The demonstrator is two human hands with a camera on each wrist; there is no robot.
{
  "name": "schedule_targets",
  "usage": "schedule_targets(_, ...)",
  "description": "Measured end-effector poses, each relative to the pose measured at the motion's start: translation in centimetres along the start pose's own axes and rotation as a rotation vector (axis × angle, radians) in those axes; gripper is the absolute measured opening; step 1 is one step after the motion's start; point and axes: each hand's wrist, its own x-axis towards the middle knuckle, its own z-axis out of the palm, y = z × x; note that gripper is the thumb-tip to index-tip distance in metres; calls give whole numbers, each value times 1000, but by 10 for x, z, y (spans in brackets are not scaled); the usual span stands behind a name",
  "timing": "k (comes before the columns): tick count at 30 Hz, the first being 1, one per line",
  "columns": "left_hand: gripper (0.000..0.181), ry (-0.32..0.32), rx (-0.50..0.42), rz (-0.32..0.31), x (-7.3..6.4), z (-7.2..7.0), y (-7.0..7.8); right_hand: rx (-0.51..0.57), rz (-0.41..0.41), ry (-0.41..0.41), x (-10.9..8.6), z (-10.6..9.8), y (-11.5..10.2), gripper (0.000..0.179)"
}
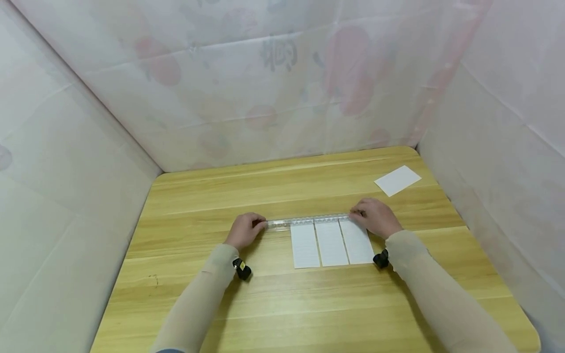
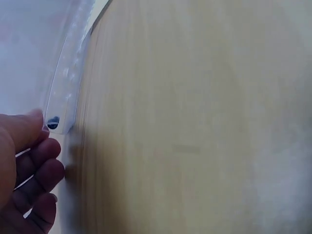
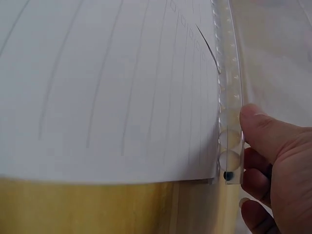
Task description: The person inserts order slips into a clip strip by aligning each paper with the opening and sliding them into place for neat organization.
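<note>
A clear plastic ruler lies across the top edges of three white lined cards placed side by side: a left card, a middle card and a right card. The left end of the ruler, which reaches past the left card, is pinched between the thumb and fingers of my left hand. My right hand pinches the other end, beside the right card's top corner. Close up in the right wrist view, the ruler has round holes and a dark dot near its end.
Another white card lies askew at the back right of the wooden table. Pale printed cloth hangs behind the table and on both sides. Narrow gaps separate the three cards.
</note>
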Motion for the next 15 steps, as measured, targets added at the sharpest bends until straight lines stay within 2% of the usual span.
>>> schedule_targets(9, 8, 1, -99, 15, 5, 3, -4, -39, -17, 39, -2, 0, 3, 10)
schedule_targets(15, 8, 2, -119, -1, 4, 8, -4, -50, -25, 50, -3, -1, 4, 9)
